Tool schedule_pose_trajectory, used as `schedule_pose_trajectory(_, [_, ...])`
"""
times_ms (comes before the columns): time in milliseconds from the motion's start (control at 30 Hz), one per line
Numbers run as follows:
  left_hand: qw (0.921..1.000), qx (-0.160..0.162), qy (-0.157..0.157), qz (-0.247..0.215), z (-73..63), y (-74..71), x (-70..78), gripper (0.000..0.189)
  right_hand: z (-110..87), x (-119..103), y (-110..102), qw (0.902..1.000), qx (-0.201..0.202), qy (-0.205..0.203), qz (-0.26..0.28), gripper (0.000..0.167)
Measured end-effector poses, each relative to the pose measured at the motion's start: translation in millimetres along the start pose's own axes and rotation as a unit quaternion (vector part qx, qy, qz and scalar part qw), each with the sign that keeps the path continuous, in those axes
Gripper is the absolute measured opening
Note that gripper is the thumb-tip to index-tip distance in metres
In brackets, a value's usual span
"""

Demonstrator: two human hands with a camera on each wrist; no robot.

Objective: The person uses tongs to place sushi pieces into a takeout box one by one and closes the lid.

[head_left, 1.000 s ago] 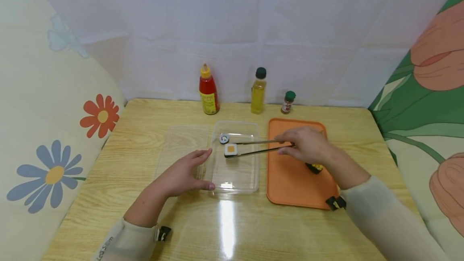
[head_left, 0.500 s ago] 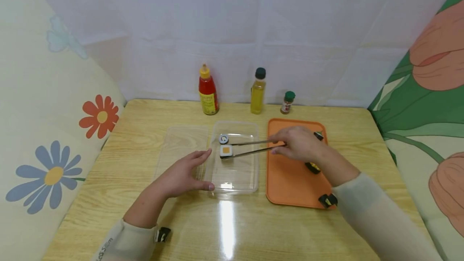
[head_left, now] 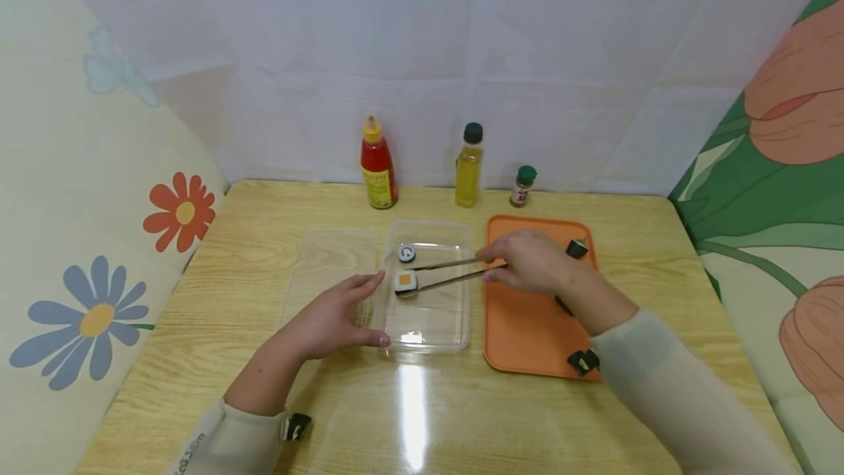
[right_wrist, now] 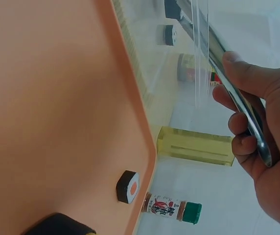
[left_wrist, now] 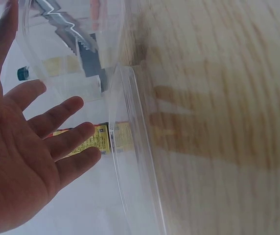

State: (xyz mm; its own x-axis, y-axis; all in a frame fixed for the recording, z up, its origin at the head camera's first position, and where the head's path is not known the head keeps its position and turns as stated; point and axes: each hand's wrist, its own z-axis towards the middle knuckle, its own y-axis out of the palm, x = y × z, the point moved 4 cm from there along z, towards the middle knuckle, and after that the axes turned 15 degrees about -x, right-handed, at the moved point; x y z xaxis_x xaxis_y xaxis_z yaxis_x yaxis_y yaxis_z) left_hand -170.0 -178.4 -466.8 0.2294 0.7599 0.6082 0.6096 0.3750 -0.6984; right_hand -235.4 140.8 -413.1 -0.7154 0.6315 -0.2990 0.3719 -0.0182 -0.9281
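My right hand (head_left: pixel 527 262) grips metal tongs (head_left: pixel 455 280), thumb on one side and curled fingers on the other. Their tips are at a square sushi roll (head_left: pixel 405 281) with an orange centre, inside the clear plastic container (head_left: pixel 428 328); I cannot tell whether they still pinch it. A small round sushi roll (head_left: pixel 406 253) sits just behind it in the container. My left hand (head_left: pixel 339 317) is spread beside the container's left wall, fingers apart, thumb near the front left corner. In the left wrist view, the palm and straight fingers (left_wrist: pixel 69 139) hold nothing.
An orange tray (head_left: pixel 521 336) at right bears a sushi roll (head_left: pixel 576 248) and a dark piece (head_left: pixel 563 305) partly hidden by my arm. A clear lid (head_left: pixel 336 255) lies left. Behind stand a red sauce bottle (head_left: pixel 379 174), an oil bottle (head_left: pixel 469 174) and a spice jar (head_left: pixel 522 188).
My right hand has moved left with the tongs, and the square roll has shifted left and slightly nearer within the container. My left hand has stayed in place.
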Motion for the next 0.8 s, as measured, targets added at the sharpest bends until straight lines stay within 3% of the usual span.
schedule_pose_trajectory(467, [1.0,0.001,0.007,0.007,0.8,-0.5,1.2,0.11,11.9,-6,-1,0.9989,-0.033,0.032,0.001,0.042])
schedule_pose_trajectory(800, [1.0,-0.002,0.002,0.008,1.0,-0.6,0.6,0.109,12.2,-6,0,0.999,-0.03,0.031,-0.009,0.043])
